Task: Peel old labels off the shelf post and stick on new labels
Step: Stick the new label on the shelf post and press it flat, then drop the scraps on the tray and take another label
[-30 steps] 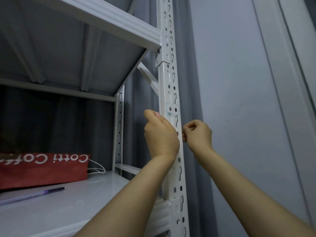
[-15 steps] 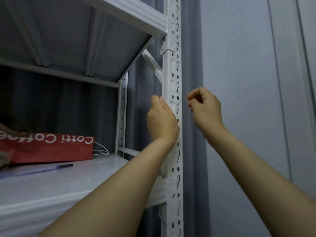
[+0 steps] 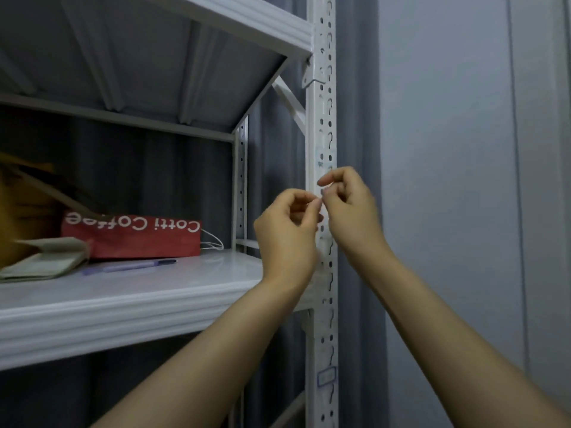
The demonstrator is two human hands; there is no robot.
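The white perforated shelf post runs top to bottom right of centre. A pale label with a faint blue edge is stuck on it just above my hands. Another blue-bordered label sits low on the post. My left hand and my right hand meet in front of the post, fingertips pinched together. A tiny pale scrap of label shows between them, mostly hidden by the fingers.
A white metal shelf extends left of the post, carrying a red paper bag, a purple pen, a folded beige item and a brown bag. An upper shelf hangs overhead. A grey wall stands to the right.
My right hand came down from the upper label and my left hand came off the post; their fingertips now meet in front of it. The view has pulled back and lower.
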